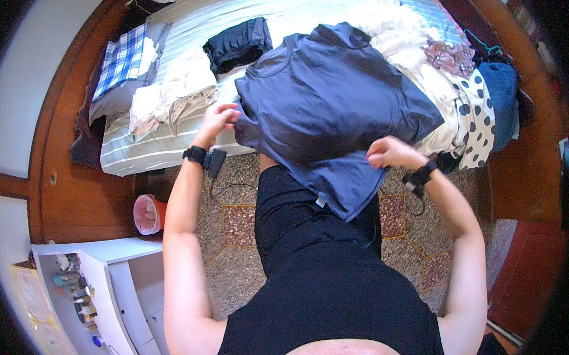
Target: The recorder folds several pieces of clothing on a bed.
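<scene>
A dark blue-grey shirt (pixel 326 93) lies spread and wrinkled over the near side of the bed. Its lower part hangs past the mattress edge onto my lap, where a small white tag (pixel 320 201) shows. At the shirt's left edge is my left hand (pixel 220 119), fingers curled; whether they pinch the cloth is unclear. My right hand (pixel 389 152) is bent over the shirt's right side near the hanging corner, its fingertips against the fabric or just above it. Each wrist wears a black strap with a small device.
Folded black clothing (pixel 238 44), folded pale clothes (pixel 179 89) and a blue plaid garment (pixel 123 58) rest on the striped bed sheet (pixel 142 154). To the right are heaped white clothes (pixel 396 27), polka-dot fabric (pixel 477 119) and blue denim (pixel 497 101). A bin (pixel 148 214) and white cabinet (pixel 114 251) stand left.
</scene>
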The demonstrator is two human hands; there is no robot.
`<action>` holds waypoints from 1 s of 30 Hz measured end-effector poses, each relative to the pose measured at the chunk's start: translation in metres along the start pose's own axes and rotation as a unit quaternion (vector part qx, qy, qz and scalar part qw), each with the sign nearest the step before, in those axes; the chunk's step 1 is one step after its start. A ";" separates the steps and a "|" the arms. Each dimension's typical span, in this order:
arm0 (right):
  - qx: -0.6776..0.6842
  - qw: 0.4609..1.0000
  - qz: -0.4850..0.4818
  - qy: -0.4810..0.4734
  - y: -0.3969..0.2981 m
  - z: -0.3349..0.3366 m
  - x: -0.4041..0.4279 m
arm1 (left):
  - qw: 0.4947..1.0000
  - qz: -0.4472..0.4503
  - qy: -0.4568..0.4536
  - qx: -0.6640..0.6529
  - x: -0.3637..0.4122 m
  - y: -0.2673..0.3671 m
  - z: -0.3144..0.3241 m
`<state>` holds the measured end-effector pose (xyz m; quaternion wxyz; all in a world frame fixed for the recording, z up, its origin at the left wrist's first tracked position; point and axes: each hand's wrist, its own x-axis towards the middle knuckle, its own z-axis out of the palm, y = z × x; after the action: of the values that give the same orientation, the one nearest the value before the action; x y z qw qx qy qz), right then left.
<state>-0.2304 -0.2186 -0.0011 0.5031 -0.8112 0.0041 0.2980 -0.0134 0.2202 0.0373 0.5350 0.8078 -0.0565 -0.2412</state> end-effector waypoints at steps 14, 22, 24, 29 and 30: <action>-0.276 0.932 -0.012 -0.234 0.004 0.119 0.055 | 0.970 -0.019 0.208 0.127 0.107 -0.115 -0.010; -0.430 0.874 -0.012 -0.228 -0.003 0.140 0.054 | 0.970 0.003 0.203 -0.137 0.093 -0.095 -0.028; -0.456 0.851 -0.014 -0.259 0.000 0.140 0.060 | 0.972 -0.047 0.149 -0.174 0.084 -0.095 -0.029; -0.363 0.911 -0.021 -0.194 0.006 0.123 0.063 | 0.969 -0.156 0.043 -0.188 0.049 -0.094 -0.030; -0.298 0.936 -0.021 -0.185 0.007 0.116 0.061 | 0.971 -0.205 0.057 -0.104 0.045 -0.093 -0.032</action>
<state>-0.2383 -0.1093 -0.0736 0.2366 -0.8540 -0.1949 0.4203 0.0253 0.2703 -0.0507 0.5574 0.7544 0.1666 -0.3041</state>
